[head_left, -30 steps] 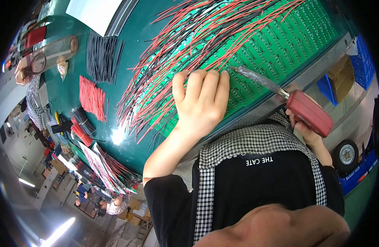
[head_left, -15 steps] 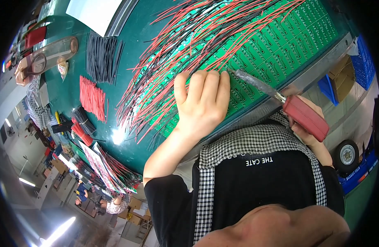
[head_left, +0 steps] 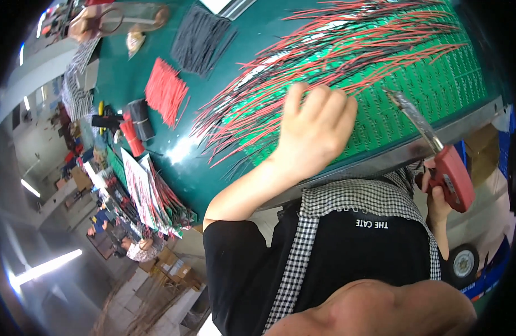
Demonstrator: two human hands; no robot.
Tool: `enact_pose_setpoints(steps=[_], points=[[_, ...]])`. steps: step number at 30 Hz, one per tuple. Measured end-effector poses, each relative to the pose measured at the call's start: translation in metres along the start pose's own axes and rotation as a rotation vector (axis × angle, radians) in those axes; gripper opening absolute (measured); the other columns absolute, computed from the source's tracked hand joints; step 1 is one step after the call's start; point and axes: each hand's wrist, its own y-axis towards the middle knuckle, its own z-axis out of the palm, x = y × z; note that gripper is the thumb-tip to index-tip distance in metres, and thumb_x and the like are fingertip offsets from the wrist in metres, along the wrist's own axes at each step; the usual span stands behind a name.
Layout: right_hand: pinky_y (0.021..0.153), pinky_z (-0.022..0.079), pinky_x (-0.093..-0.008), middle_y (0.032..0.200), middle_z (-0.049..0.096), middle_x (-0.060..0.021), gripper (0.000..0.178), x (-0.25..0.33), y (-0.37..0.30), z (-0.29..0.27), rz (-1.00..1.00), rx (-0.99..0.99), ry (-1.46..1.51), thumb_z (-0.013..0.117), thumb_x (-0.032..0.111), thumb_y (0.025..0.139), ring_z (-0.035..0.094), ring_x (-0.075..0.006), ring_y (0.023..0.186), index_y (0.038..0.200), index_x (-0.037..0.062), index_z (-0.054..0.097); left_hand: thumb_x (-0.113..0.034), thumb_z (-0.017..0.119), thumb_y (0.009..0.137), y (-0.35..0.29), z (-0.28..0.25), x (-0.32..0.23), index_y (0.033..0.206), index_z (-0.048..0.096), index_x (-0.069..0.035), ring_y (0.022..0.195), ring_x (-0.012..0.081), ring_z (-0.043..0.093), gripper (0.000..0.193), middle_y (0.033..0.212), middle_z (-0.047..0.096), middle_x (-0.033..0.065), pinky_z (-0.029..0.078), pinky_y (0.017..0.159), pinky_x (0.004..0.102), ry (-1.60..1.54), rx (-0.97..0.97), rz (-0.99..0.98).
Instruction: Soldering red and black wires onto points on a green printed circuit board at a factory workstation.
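Pressing flat, open left hand (head_left: 314, 131) pins red/blk wires (head_left: 325, 61) on green board (head_left: 437, 89); right hand (head_left: 437, 196) grips red-handled tool (head_left: 437, 151). Risk: tip near fingers, could nick them/wires.

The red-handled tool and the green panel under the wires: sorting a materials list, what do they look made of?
Red-handled tool: handle looks like matte red plastic; its long tip gleams grey, probably metal. Green panel: flat, semi-gloss, gridded with pale marks, likely circuit-board laminate.
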Motion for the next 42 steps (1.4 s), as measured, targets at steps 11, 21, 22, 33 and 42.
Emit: enact_pose_setpoints(steps=[11, 21, 22, 33, 42], points=[[0.049, 0.037, -0.023, 0.107, 0.053, -0.0204, 0.055, 0.005, -0.003, 0.015, -0.154, -0.059, 0.065, 0.06, 0.027, 0.081, 0.046, -0.0135, 0.056, 0.122, -0.0035, 0.04, -0.016, 0.062, 0.07, -0.013, -0.018, 0.156, 0.086, 0.063, 0.0, 0.079, 0.031, 0.056, 0.022, 0.077, 0.059, 0.0134, 0.046, 0.074, 0.0395, 0.189, 0.126, -0.305], [0.053, 0.039, -0.0223, 0.109, 0.052, -0.0204, 0.055, 0.006, -0.007, 0.014, -0.169, -0.056, 0.12, 0.061, 0.023, 0.081, 0.047, -0.0127, 0.06, 0.124, -0.0027, 0.037, -0.009, 0.059, 0.064, 0.032, -0.019, 0.16, 0.072, 0.059, 0.002, 0.073, 0.0368, 0.061, 0.014, 0.078, 0.062, 0.0202, 0.049, 0.067, 0.0443, 0.364, 0.595, -0.278], [0.052, 0.039, -0.0221, 0.109, 0.052, -0.0203, 0.055, 0.008, -0.007, 0.014, -0.188, -0.073, 0.114, 0.06, 0.023, 0.081, 0.047, -0.0126, 0.06, 0.124, -0.0028, 0.037, -0.008, 0.057, 0.065, 0.026, -0.017, 0.162, 0.072, 0.058, 0.002, 0.074, 0.0358, 0.06, 0.012, 0.076, 0.06, 0.0191, 0.048, 0.067, 0.0445, 0.353, 0.56, -0.308], [0.05, 0.038, -0.0224, 0.105, 0.054, -0.02, 0.048, 0.008, -0.012, 0.014, -0.251, -0.093, 0.078, 0.058, 0.022, 0.083, 0.046, -0.0121, 0.056, 0.121, -0.0029, 0.041, -0.014, 0.06, 0.068, -0.009, -0.009, 0.165, 0.072, 0.06, -0.001, 0.077, 0.0307, 0.056, 0.014, 0.076, 0.058, 0.0143, 0.046, 0.07, 0.0404, 0.282, 0.157, -0.346], [0.05, 0.038, -0.0225, 0.106, 0.053, -0.0195, 0.048, 0.01, -0.008, 0.021, -0.264, -0.121, 0.05, 0.058, 0.024, 0.083, 0.046, -0.0118, 0.057, 0.119, -0.0036, 0.041, -0.008, 0.058, 0.063, 0.03, -0.009, 0.17, 0.07, 0.059, 0.003, 0.076, 0.0357, 0.06, 0.013, 0.077, 0.061, 0.02, 0.048, 0.069, 0.0434, 0.314, 0.492, -0.305]])
